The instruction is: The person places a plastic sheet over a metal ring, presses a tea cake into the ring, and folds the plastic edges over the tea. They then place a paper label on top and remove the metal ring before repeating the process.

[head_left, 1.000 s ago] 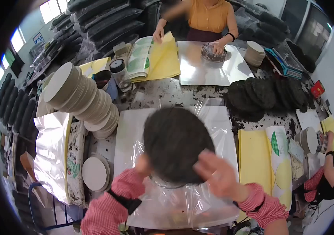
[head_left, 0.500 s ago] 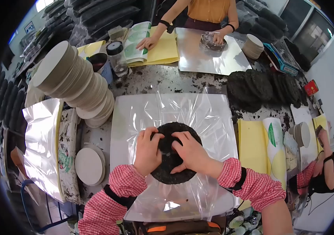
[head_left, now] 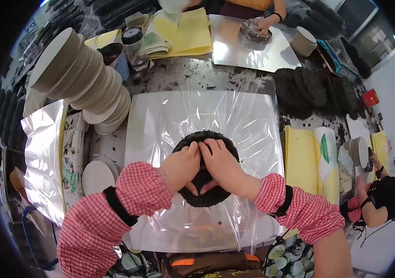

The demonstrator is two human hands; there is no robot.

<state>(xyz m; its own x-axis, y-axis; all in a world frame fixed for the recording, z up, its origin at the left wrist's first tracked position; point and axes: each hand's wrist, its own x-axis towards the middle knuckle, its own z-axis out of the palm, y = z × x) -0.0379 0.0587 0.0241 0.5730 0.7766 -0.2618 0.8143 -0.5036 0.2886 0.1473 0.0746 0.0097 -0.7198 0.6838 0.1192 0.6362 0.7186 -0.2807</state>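
Observation:
A round black cake that looks like dried seaweed [head_left: 206, 198] lies on clear plastic film [head_left: 160, 116], spread over a pale square board [head_left: 135, 160]. My left hand [head_left: 181, 167] rests on the cake's left half, its fingers slanting toward the middle and its thumb apart from them. On the right half lies my right hand [head_left: 220, 164], fingers pointing away from me and thumb turned inward. The fingertips of both hands nearly meet near the far side, and the thumbs point at each other near the front. Between them a patch of dark surface shows.
Tall stacks of round grey card discs [head_left: 75, 76] lean at the left. More black cakes [head_left: 301, 90] lie at the back right. Yellow sheets [head_left: 301, 160] and a printed bag [head_left: 328, 160] are on the right. Opposite, a co-worker's hand [head_left: 263, 25] touches a round clear container [head_left: 254, 33].
My hands have come closer together over the cake, with fingertips now nearly meeting. My view has shifted slightly, and the co-worker opposite has lifted a pale blurred thing.

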